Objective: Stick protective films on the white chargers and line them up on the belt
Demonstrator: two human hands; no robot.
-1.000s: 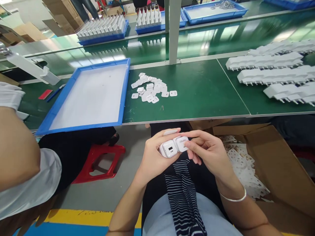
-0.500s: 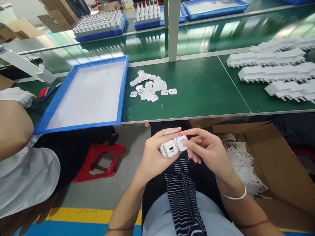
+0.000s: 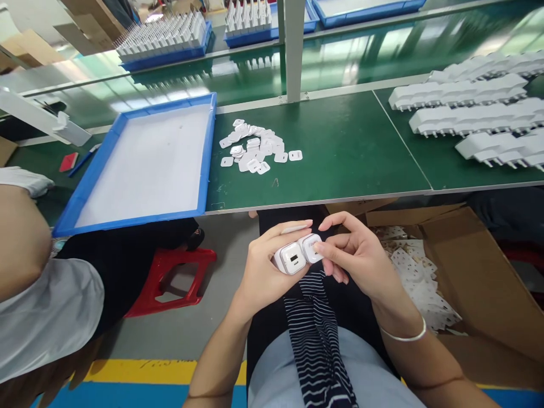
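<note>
My left hand (image 3: 262,256) is closed around two white plug chargers lying side by side, end faces toward me. The left charger (image 3: 293,258) shows a dark rectangular port and a smaller slot. On the right charger (image 3: 311,247), the thumb of my right hand (image 3: 355,255) presses the end face and partly covers it. My right index finger is lifted off, and the other fingers curl beside the charger. A thin white cover plate (image 3: 293,229) sits along the fingers of my left hand. Loose white cover plates (image 3: 266,145) with slots lie heaped on the green bench.
A blue-rimmed tray (image 3: 207,153) stands left of the heap. Rows of white chargers with pins (image 3: 463,122) lie at the right. Below the bench, an open cardboard box (image 3: 488,283) holds white pieces. A co-worker's arm (image 3: 19,238) and a red stool (image 3: 187,283) are at left.
My right index finger has lifted away from the right charger, while the thumb stays on its face. The view has shifted slightly; my left hand keeps its hold.
</note>
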